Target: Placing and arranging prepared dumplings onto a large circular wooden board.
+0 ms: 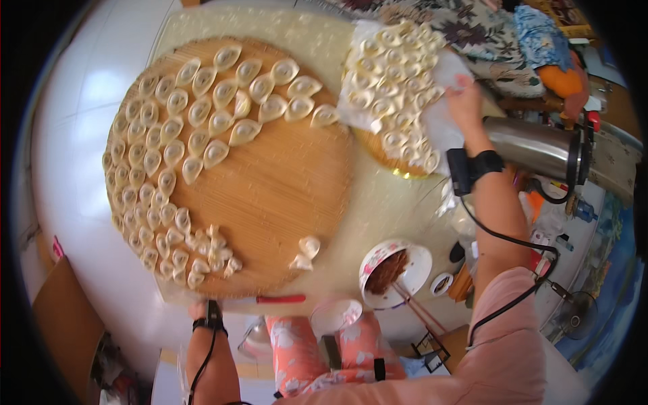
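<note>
A large round wooden board [273, 187] bears many folded dumplings [223, 93] along its left and upper parts. My left hand [197, 309] is at the board's lower edge, mostly hidden by the wrist device; its fingers cannot be made out. My right hand [461, 93] touches the right part of a white sheet [443, 114], its fingers bent and blurred. More dumplings [390, 66] cover that sheet, which lies over a smaller round tray [377, 149]. Two dumplings [309, 246] rest apart near the board's lower right edge.
A bowl of brown filling [387, 271] with chopsticks [417, 306] stands right of the board. A red-handled knife [281, 299] and a small bowl [336, 314] lie by the near edge. A steel vacuum jug [531, 147] is beside my right forearm.
</note>
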The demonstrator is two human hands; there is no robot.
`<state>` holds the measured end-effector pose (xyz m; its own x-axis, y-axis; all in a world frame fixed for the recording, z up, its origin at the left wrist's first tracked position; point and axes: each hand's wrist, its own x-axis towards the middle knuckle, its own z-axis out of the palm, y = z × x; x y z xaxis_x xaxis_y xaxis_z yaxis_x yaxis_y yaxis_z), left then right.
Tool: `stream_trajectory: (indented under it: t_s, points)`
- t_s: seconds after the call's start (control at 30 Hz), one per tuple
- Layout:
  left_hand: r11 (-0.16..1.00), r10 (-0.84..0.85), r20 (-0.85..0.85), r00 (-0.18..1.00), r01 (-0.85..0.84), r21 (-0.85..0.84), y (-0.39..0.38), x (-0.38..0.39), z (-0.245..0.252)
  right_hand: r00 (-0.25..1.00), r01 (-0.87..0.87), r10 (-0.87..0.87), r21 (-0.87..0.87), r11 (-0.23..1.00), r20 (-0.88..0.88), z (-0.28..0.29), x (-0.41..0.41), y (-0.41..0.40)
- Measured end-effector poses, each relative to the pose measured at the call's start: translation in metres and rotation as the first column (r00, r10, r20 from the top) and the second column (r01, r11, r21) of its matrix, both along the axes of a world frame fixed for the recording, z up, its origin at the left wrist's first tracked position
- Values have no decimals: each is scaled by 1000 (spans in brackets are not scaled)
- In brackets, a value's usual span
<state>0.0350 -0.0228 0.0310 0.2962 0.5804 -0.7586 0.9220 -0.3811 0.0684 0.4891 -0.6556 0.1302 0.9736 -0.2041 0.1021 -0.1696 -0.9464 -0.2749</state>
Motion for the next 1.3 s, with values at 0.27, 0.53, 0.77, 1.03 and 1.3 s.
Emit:
stream_trajectory:
  t_s: [0.27,0.53,0.77,1.03,1.3]
  points:
    - [996,65,86,994,-60,-64,37,-47,-26,622,-596,769,548,587,-146,44,-154,199]
    - [953,293,70,954,-285,-99,-11,2,2,376,-763,868,423,489,-325,26,-203,240]
    - [899,-438,-45,898,439,-1,-5,-7,-2,411,-715,853,466,521,-323,26,-211,238]
    - [932,361,78,929,-358,-46,-49,50,34,294,-773,895,467,430,-337,26,-211,234]
    - [549,836,158,526,-803,-232,-23,9,-3,579,-220,719,776,591,-384,35,-162,192]
